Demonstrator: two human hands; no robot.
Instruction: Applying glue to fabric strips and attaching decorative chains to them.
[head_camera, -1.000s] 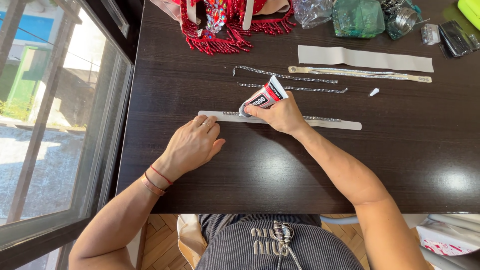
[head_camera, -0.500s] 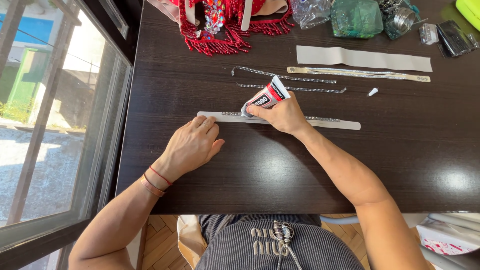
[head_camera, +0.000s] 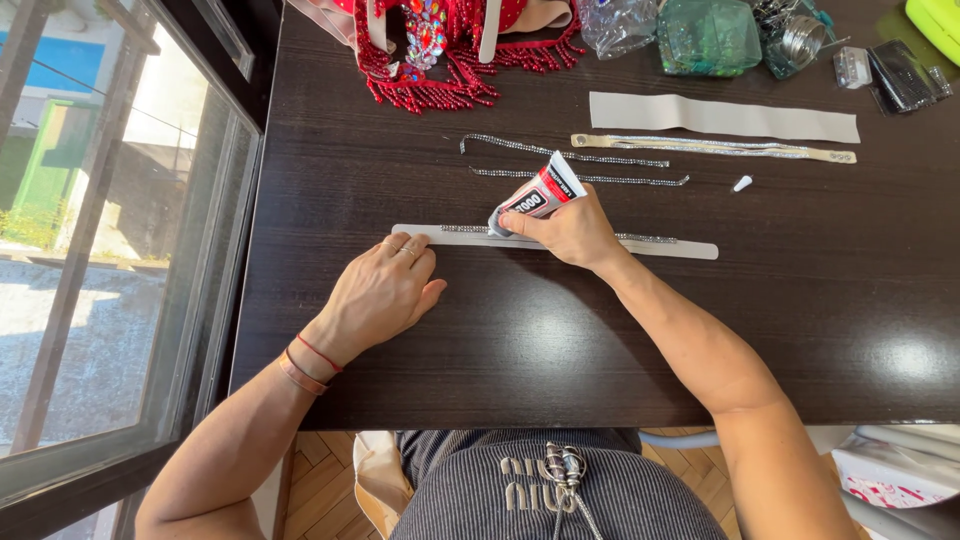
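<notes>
- Glue tube (head_camera: 537, 197): a small red, white and black tube, tilted with its nozzle end down at the pale strip (head_camera: 690, 246) lying lengthwise across the dark wooden table (head_camera: 800, 300). The nozzle tip itself is hidden by the thumb and the tube's body, so whether it touches the strip cannot be made out.
- The strip's middle part is covered by the right hand (head_camera: 572, 232); a line of small stones shows on it to either side of that hand.
- The right hand is closed around the tube's lower half, thumb along its near side, wrist resting low on the table, forearm running back to the lower right.
- The left hand (head_camera: 385, 290) grasps nothing: it lies flat, palm down, fingers together, their tips on or just at the strip's left end; which of the two is unclear.
- Beyond the tube lie two thin rhinestone chains (head_camera: 560, 155) and a small white cap (head_camera: 742, 183), apart from both hands.
- A red beaded piece (head_camera: 440, 70) is cut off by the top edge.
</notes>
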